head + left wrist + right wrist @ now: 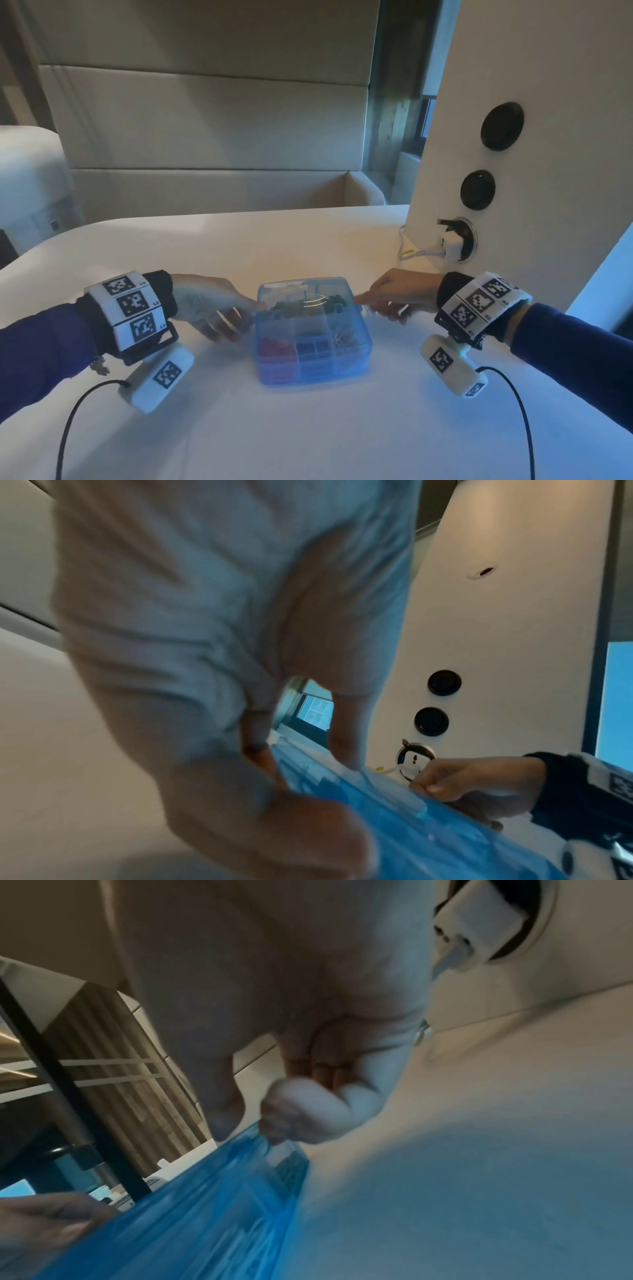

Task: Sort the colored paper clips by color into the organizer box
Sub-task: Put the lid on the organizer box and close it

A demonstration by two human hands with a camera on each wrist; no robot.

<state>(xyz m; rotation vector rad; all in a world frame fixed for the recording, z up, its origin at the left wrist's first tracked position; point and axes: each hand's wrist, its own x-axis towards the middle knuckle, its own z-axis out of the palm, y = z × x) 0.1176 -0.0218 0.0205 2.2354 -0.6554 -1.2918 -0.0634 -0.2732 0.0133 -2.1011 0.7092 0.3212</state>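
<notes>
Hands are pinching the organizer box (313,346) at centre frame: left hand (209,305) and right hand (394,298) gripping opposite lid edges; rigid, light, probably slippery plastic.

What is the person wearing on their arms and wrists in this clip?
Both arms are in dark blue sleeves with black cuffs at the wrist. Each wrist carries a white segmented band printed with black square fiducial markers, and a black bracket under it holds a white boxy camera module bearing a marker of its own. A thin black cable loops away from each module. The left hand and right hand are bare.
</notes>
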